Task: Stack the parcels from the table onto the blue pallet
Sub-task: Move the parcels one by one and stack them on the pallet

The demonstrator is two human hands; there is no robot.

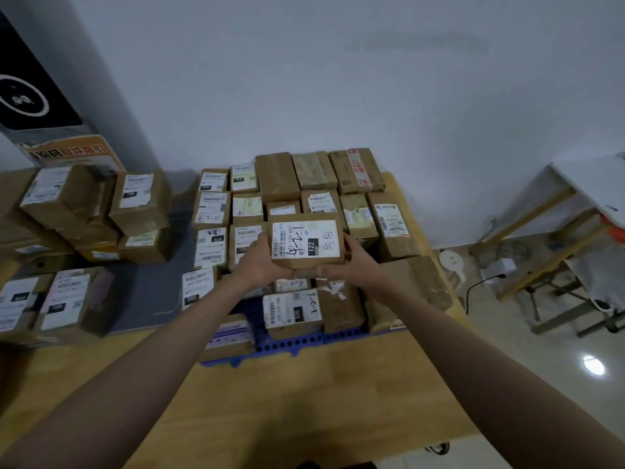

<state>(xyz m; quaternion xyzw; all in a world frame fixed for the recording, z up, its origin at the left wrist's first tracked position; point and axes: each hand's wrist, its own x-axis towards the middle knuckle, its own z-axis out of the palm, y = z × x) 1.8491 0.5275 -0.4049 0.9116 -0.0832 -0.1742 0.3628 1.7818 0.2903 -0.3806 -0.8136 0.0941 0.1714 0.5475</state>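
Between both hands I hold a brown cardboard parcel [306, 243] with a white label marked 122, up over the stacked boxes. My left hand [262, 257] grips its left side, and my right hand [351, 260] grips its right side, thumbs under the near edge. Below lies the blue pallet [287, 345], its perforated front rim showing. Several parcels [292, 313] cover the pallet in rows reaching back toward the wall. More parcels [140, 201] are piled on the table at the left.
The wooden table [304, 394] stretches toward me in front of the pallet. A grey mat [148, 292] lies between the left pile and the pallet. At the right stand a white table with wooden legs [554, 211], cables and a small white device on the floor.
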